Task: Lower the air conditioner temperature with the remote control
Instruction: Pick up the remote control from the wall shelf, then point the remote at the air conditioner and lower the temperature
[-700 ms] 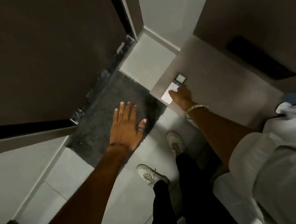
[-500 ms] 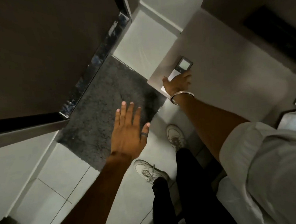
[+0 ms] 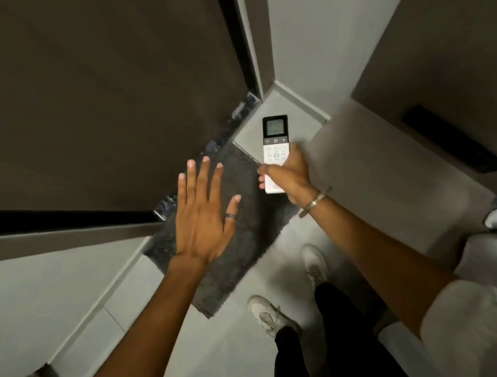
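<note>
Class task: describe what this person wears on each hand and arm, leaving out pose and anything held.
The left hand carries a dark band ring on one finger, and its forearm is bare with no sleeve in view. The right hand has a thin silver metal bangle at the wrist; a loose pale grey sleeve covers the upper arm.

The right hand (image 3: pixel 292 176) grips the remote (image 3: pixel 275 145), screen end pointing to twelve o'clock. At nine o'clock from it, the left hand (image 3: pixel 203 215) hovers flat, fingers spread, above the mat (image 3: pixel 245 247).
</note>
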`<state>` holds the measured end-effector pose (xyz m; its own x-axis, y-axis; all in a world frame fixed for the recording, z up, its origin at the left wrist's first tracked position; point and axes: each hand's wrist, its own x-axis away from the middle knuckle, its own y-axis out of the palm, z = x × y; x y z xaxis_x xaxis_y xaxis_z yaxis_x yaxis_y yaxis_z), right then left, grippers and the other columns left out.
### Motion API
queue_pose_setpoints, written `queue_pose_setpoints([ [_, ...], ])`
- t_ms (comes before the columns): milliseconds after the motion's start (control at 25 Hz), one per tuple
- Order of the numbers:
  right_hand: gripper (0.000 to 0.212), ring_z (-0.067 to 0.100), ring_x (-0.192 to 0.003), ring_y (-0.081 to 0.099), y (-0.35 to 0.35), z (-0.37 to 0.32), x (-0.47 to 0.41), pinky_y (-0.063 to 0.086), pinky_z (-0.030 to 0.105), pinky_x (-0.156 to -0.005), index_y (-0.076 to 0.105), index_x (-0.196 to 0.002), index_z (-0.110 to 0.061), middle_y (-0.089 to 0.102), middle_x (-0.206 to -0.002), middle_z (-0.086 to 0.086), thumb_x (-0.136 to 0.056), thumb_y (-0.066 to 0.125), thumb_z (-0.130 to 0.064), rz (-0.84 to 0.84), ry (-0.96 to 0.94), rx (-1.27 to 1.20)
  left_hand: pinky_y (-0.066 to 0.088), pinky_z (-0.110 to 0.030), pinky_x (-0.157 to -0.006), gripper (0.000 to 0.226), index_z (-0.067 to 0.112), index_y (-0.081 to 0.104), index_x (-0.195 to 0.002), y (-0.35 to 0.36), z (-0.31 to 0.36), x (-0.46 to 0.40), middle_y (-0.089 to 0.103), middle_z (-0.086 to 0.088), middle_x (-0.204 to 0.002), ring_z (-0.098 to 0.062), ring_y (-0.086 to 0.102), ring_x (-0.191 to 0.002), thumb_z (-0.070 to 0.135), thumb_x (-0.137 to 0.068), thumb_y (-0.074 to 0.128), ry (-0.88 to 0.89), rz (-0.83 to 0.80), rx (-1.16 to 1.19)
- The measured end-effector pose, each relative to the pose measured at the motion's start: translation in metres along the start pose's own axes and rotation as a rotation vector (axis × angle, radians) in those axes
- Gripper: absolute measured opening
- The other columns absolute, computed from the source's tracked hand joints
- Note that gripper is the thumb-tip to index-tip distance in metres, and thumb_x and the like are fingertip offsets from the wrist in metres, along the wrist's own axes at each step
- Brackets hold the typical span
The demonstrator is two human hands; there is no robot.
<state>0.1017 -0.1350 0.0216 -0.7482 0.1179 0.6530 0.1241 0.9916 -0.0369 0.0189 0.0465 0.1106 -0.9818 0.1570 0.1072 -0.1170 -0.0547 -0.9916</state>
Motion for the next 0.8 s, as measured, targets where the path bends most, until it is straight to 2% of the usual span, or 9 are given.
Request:
queue_pose_setpoints([
  [80,0.057,0.035,-0.08,0.083,0.018,-0.074,0.048,0.07,0.053,-0.068,0.056,-0.122,-0.019,0.078,-0.11,0.022,-0.079,0.086,0.002,-0.184,-0.2,-0.021,0.0,-0.047,-0.133,0.07,0.014,0.024,-0.163,-0.078,-0.014,-0.009,0.013,-0.013,-0.174,-0.03,-0.003,-0.162,0.052,-0.106,0.036,-0.012,0.199,-0.023],
  [240,0.048,0.019,-0.062,0.081,0.046,-0.25,0.163,0.067,0.036,-0.057,0.057,-0.117,-0.023,0.079,-0.095,0.011,-0.085,0.084,0.0,-0.434,-0.564,-0.093,0.002,-0.05,-0.133,0.071,0.019,0.02,-0.165,-0.257,-0.054,-0.006,0.01,-0.013,-0.175,-0.032,-0.002,-0.162,0.054,-0.106,0.037,-0.017,0.617,-0.18],
  [360,0.024,0.029,-0.062,0.077,0.063,-0.362,0.262,0.068,0.046,-0.064,0.057,-0.113,-0.019,0.079,-0.091,0.011,-0.099,0.073,-0.008,-0.632,-0.752,-0.163,0.004,-0.053,-0.132,0.072,0.018,0.02,-0.165,-0.392,-0.075,0.018,0.008,-0.015,-0.174,-0.036,0.001,-0.161,0.053,-0.105,0.04,-0.062,0.91,-0.313],
  [440,0.01,0.032,-0.06,0.074,0.075,-0.421,0.325,0.067,0.047,-0.062,0.056,-0.108,-0.015,0.08,-0.083,0.01,-0.105,0.065,-0.013,-0.735,-0.874,-0.193,0.005,-0.054,-0.132,0.073,0.019,0.018,-0.165,-0.474,-0.085,0.036,0.008,-0.014,-0.174,-0.036,0.002,-0.161,0.054,-0.105,0.039,-0.094,1.083,-0.398],
  [520,0.008,0.031,-0.055,0.072,0.086,-0.465,0.386,0.066,0.045,-0.055,0.055,-0.107,-0.012,0.079,-0.077,0.011,-0.104,0.062,-0.016,-0.823,-0.971,-0.216,0.005,-0.053,-0.132,0.073,0.019,0.018,-0.166,-0.549,-0.089,0.06,0.009,-0.014,-0.175,-0.035,0.002,-0.162,0.054,-0.105,0.038,-0.127,1.245,-0.455],
  [600,0.019,0.031,-0.051,0.07,0.093,-0.496,0.439,0.065,0.042,-0.05,0.054,-0.107,-0.009,0.078,-0.075,0.012,-0.096,0.061,-0.023,-0.9,-1.063,-0.226,0.005,-0.052,-0.132,0.073,0.018,0.019,-0.165,-0.607,-0.092,0.082,0.011,-0.014,-0.174,-0.034,0.003,-0.162,0.053,-0.104,0.038,-0.146,1.381,-0.497],
  [680,0.03,0.033,-0.05,0.069,0.098,-0.517,0.48,0.063,0.043,-0.05,0.055,-0.108,-0.006,0.076,-0.075,0.016,-0.087,0.057,-0.028,-0.945,-1.126,-0.222,0.006,-0.052,-0.132,0.073,0.016,0.022,-0.165,-0.647,-0.095,0.101,0.013,-0.013,-0.174,-0.033,0.003,-0.162,0.052,-0.104,0.039,-0.156,1.477,-0.516],
  [800,0.038,0.036,-0.052,0.068,0.102,-0.533,0.519,0.063,0.044,-0.053,0.058,-0.113,-0.005,0.076,-0.077,0.019,-0.085,0.055,-0.031,-0.983,-1.189,-0.203,0.008,-0.053,-0.132,0.074,0.014,0.024,-0.164,-0.671,-0.095,0.118,0.013,-0.012,-0.174,-0.033,0.005,-0.162,0.053,-0.102,0.039,-0.17,1.538,-0.547],
])
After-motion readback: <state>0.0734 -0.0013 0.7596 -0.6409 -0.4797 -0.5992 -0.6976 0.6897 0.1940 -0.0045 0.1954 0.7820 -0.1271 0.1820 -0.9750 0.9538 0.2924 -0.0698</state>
